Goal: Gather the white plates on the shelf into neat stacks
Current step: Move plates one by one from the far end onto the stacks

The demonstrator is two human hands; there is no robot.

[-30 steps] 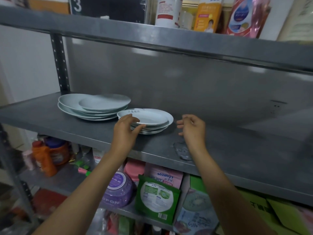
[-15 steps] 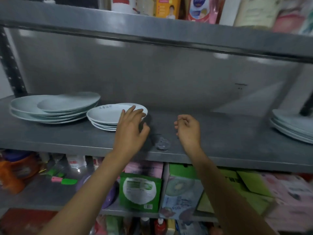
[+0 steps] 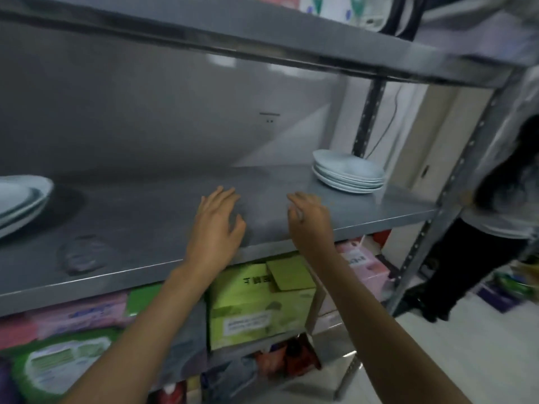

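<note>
1. Grey metal shelving fills your view, and the middle shelf (image 3: 151, 228) runs across it at the height of your hands.
2. Nearest you, below your forearms, the lower shelf holds a green box (image 3: 256, 304), pink packets (image 3: 75, 314) to the left of it and a green-and-white pouch (image 3: 58, 365) at the bottom left.
3. Your left hand (image 3: 217, 225) is over the front part of the middle shelf, fingers spread and nearly straight, holding nothing; whether the palm touches the metal cannot be told.
4. Your right hand (image 3: 310, 221) is just beside it, to its right, fingers loosely curled downward and empty. The two hands are near each other but apart.
5. To the left of your left hand and slightly nearer you, a dull round smudge (image 3: 80, 255) marks the shelf surface.
6. Far to the left of both hands, at the frame edge, one stack of white plates (image 3: 20, 199) sits on the same shelf, only partly in view and blurred.
7. Beyond and to the right of your right hand, well apart from it, a second stack of white plates (image 3: 348, 172) sits near the right end of the shelf, close to the back post. Its plates are not quite lined up.
8. Past your hands, the grey back panel (image 3: 145, 112) closes the rear of the shelf.
9. Above, the upper shelf (image 3: 262, 36) carries packaged goods, mostly cut off by the frame.
10. Off to the right of the shelving, another person in dark trousers (image 3: 472, 275) stands on the pale floor (image 3: 466, 360).
</note>
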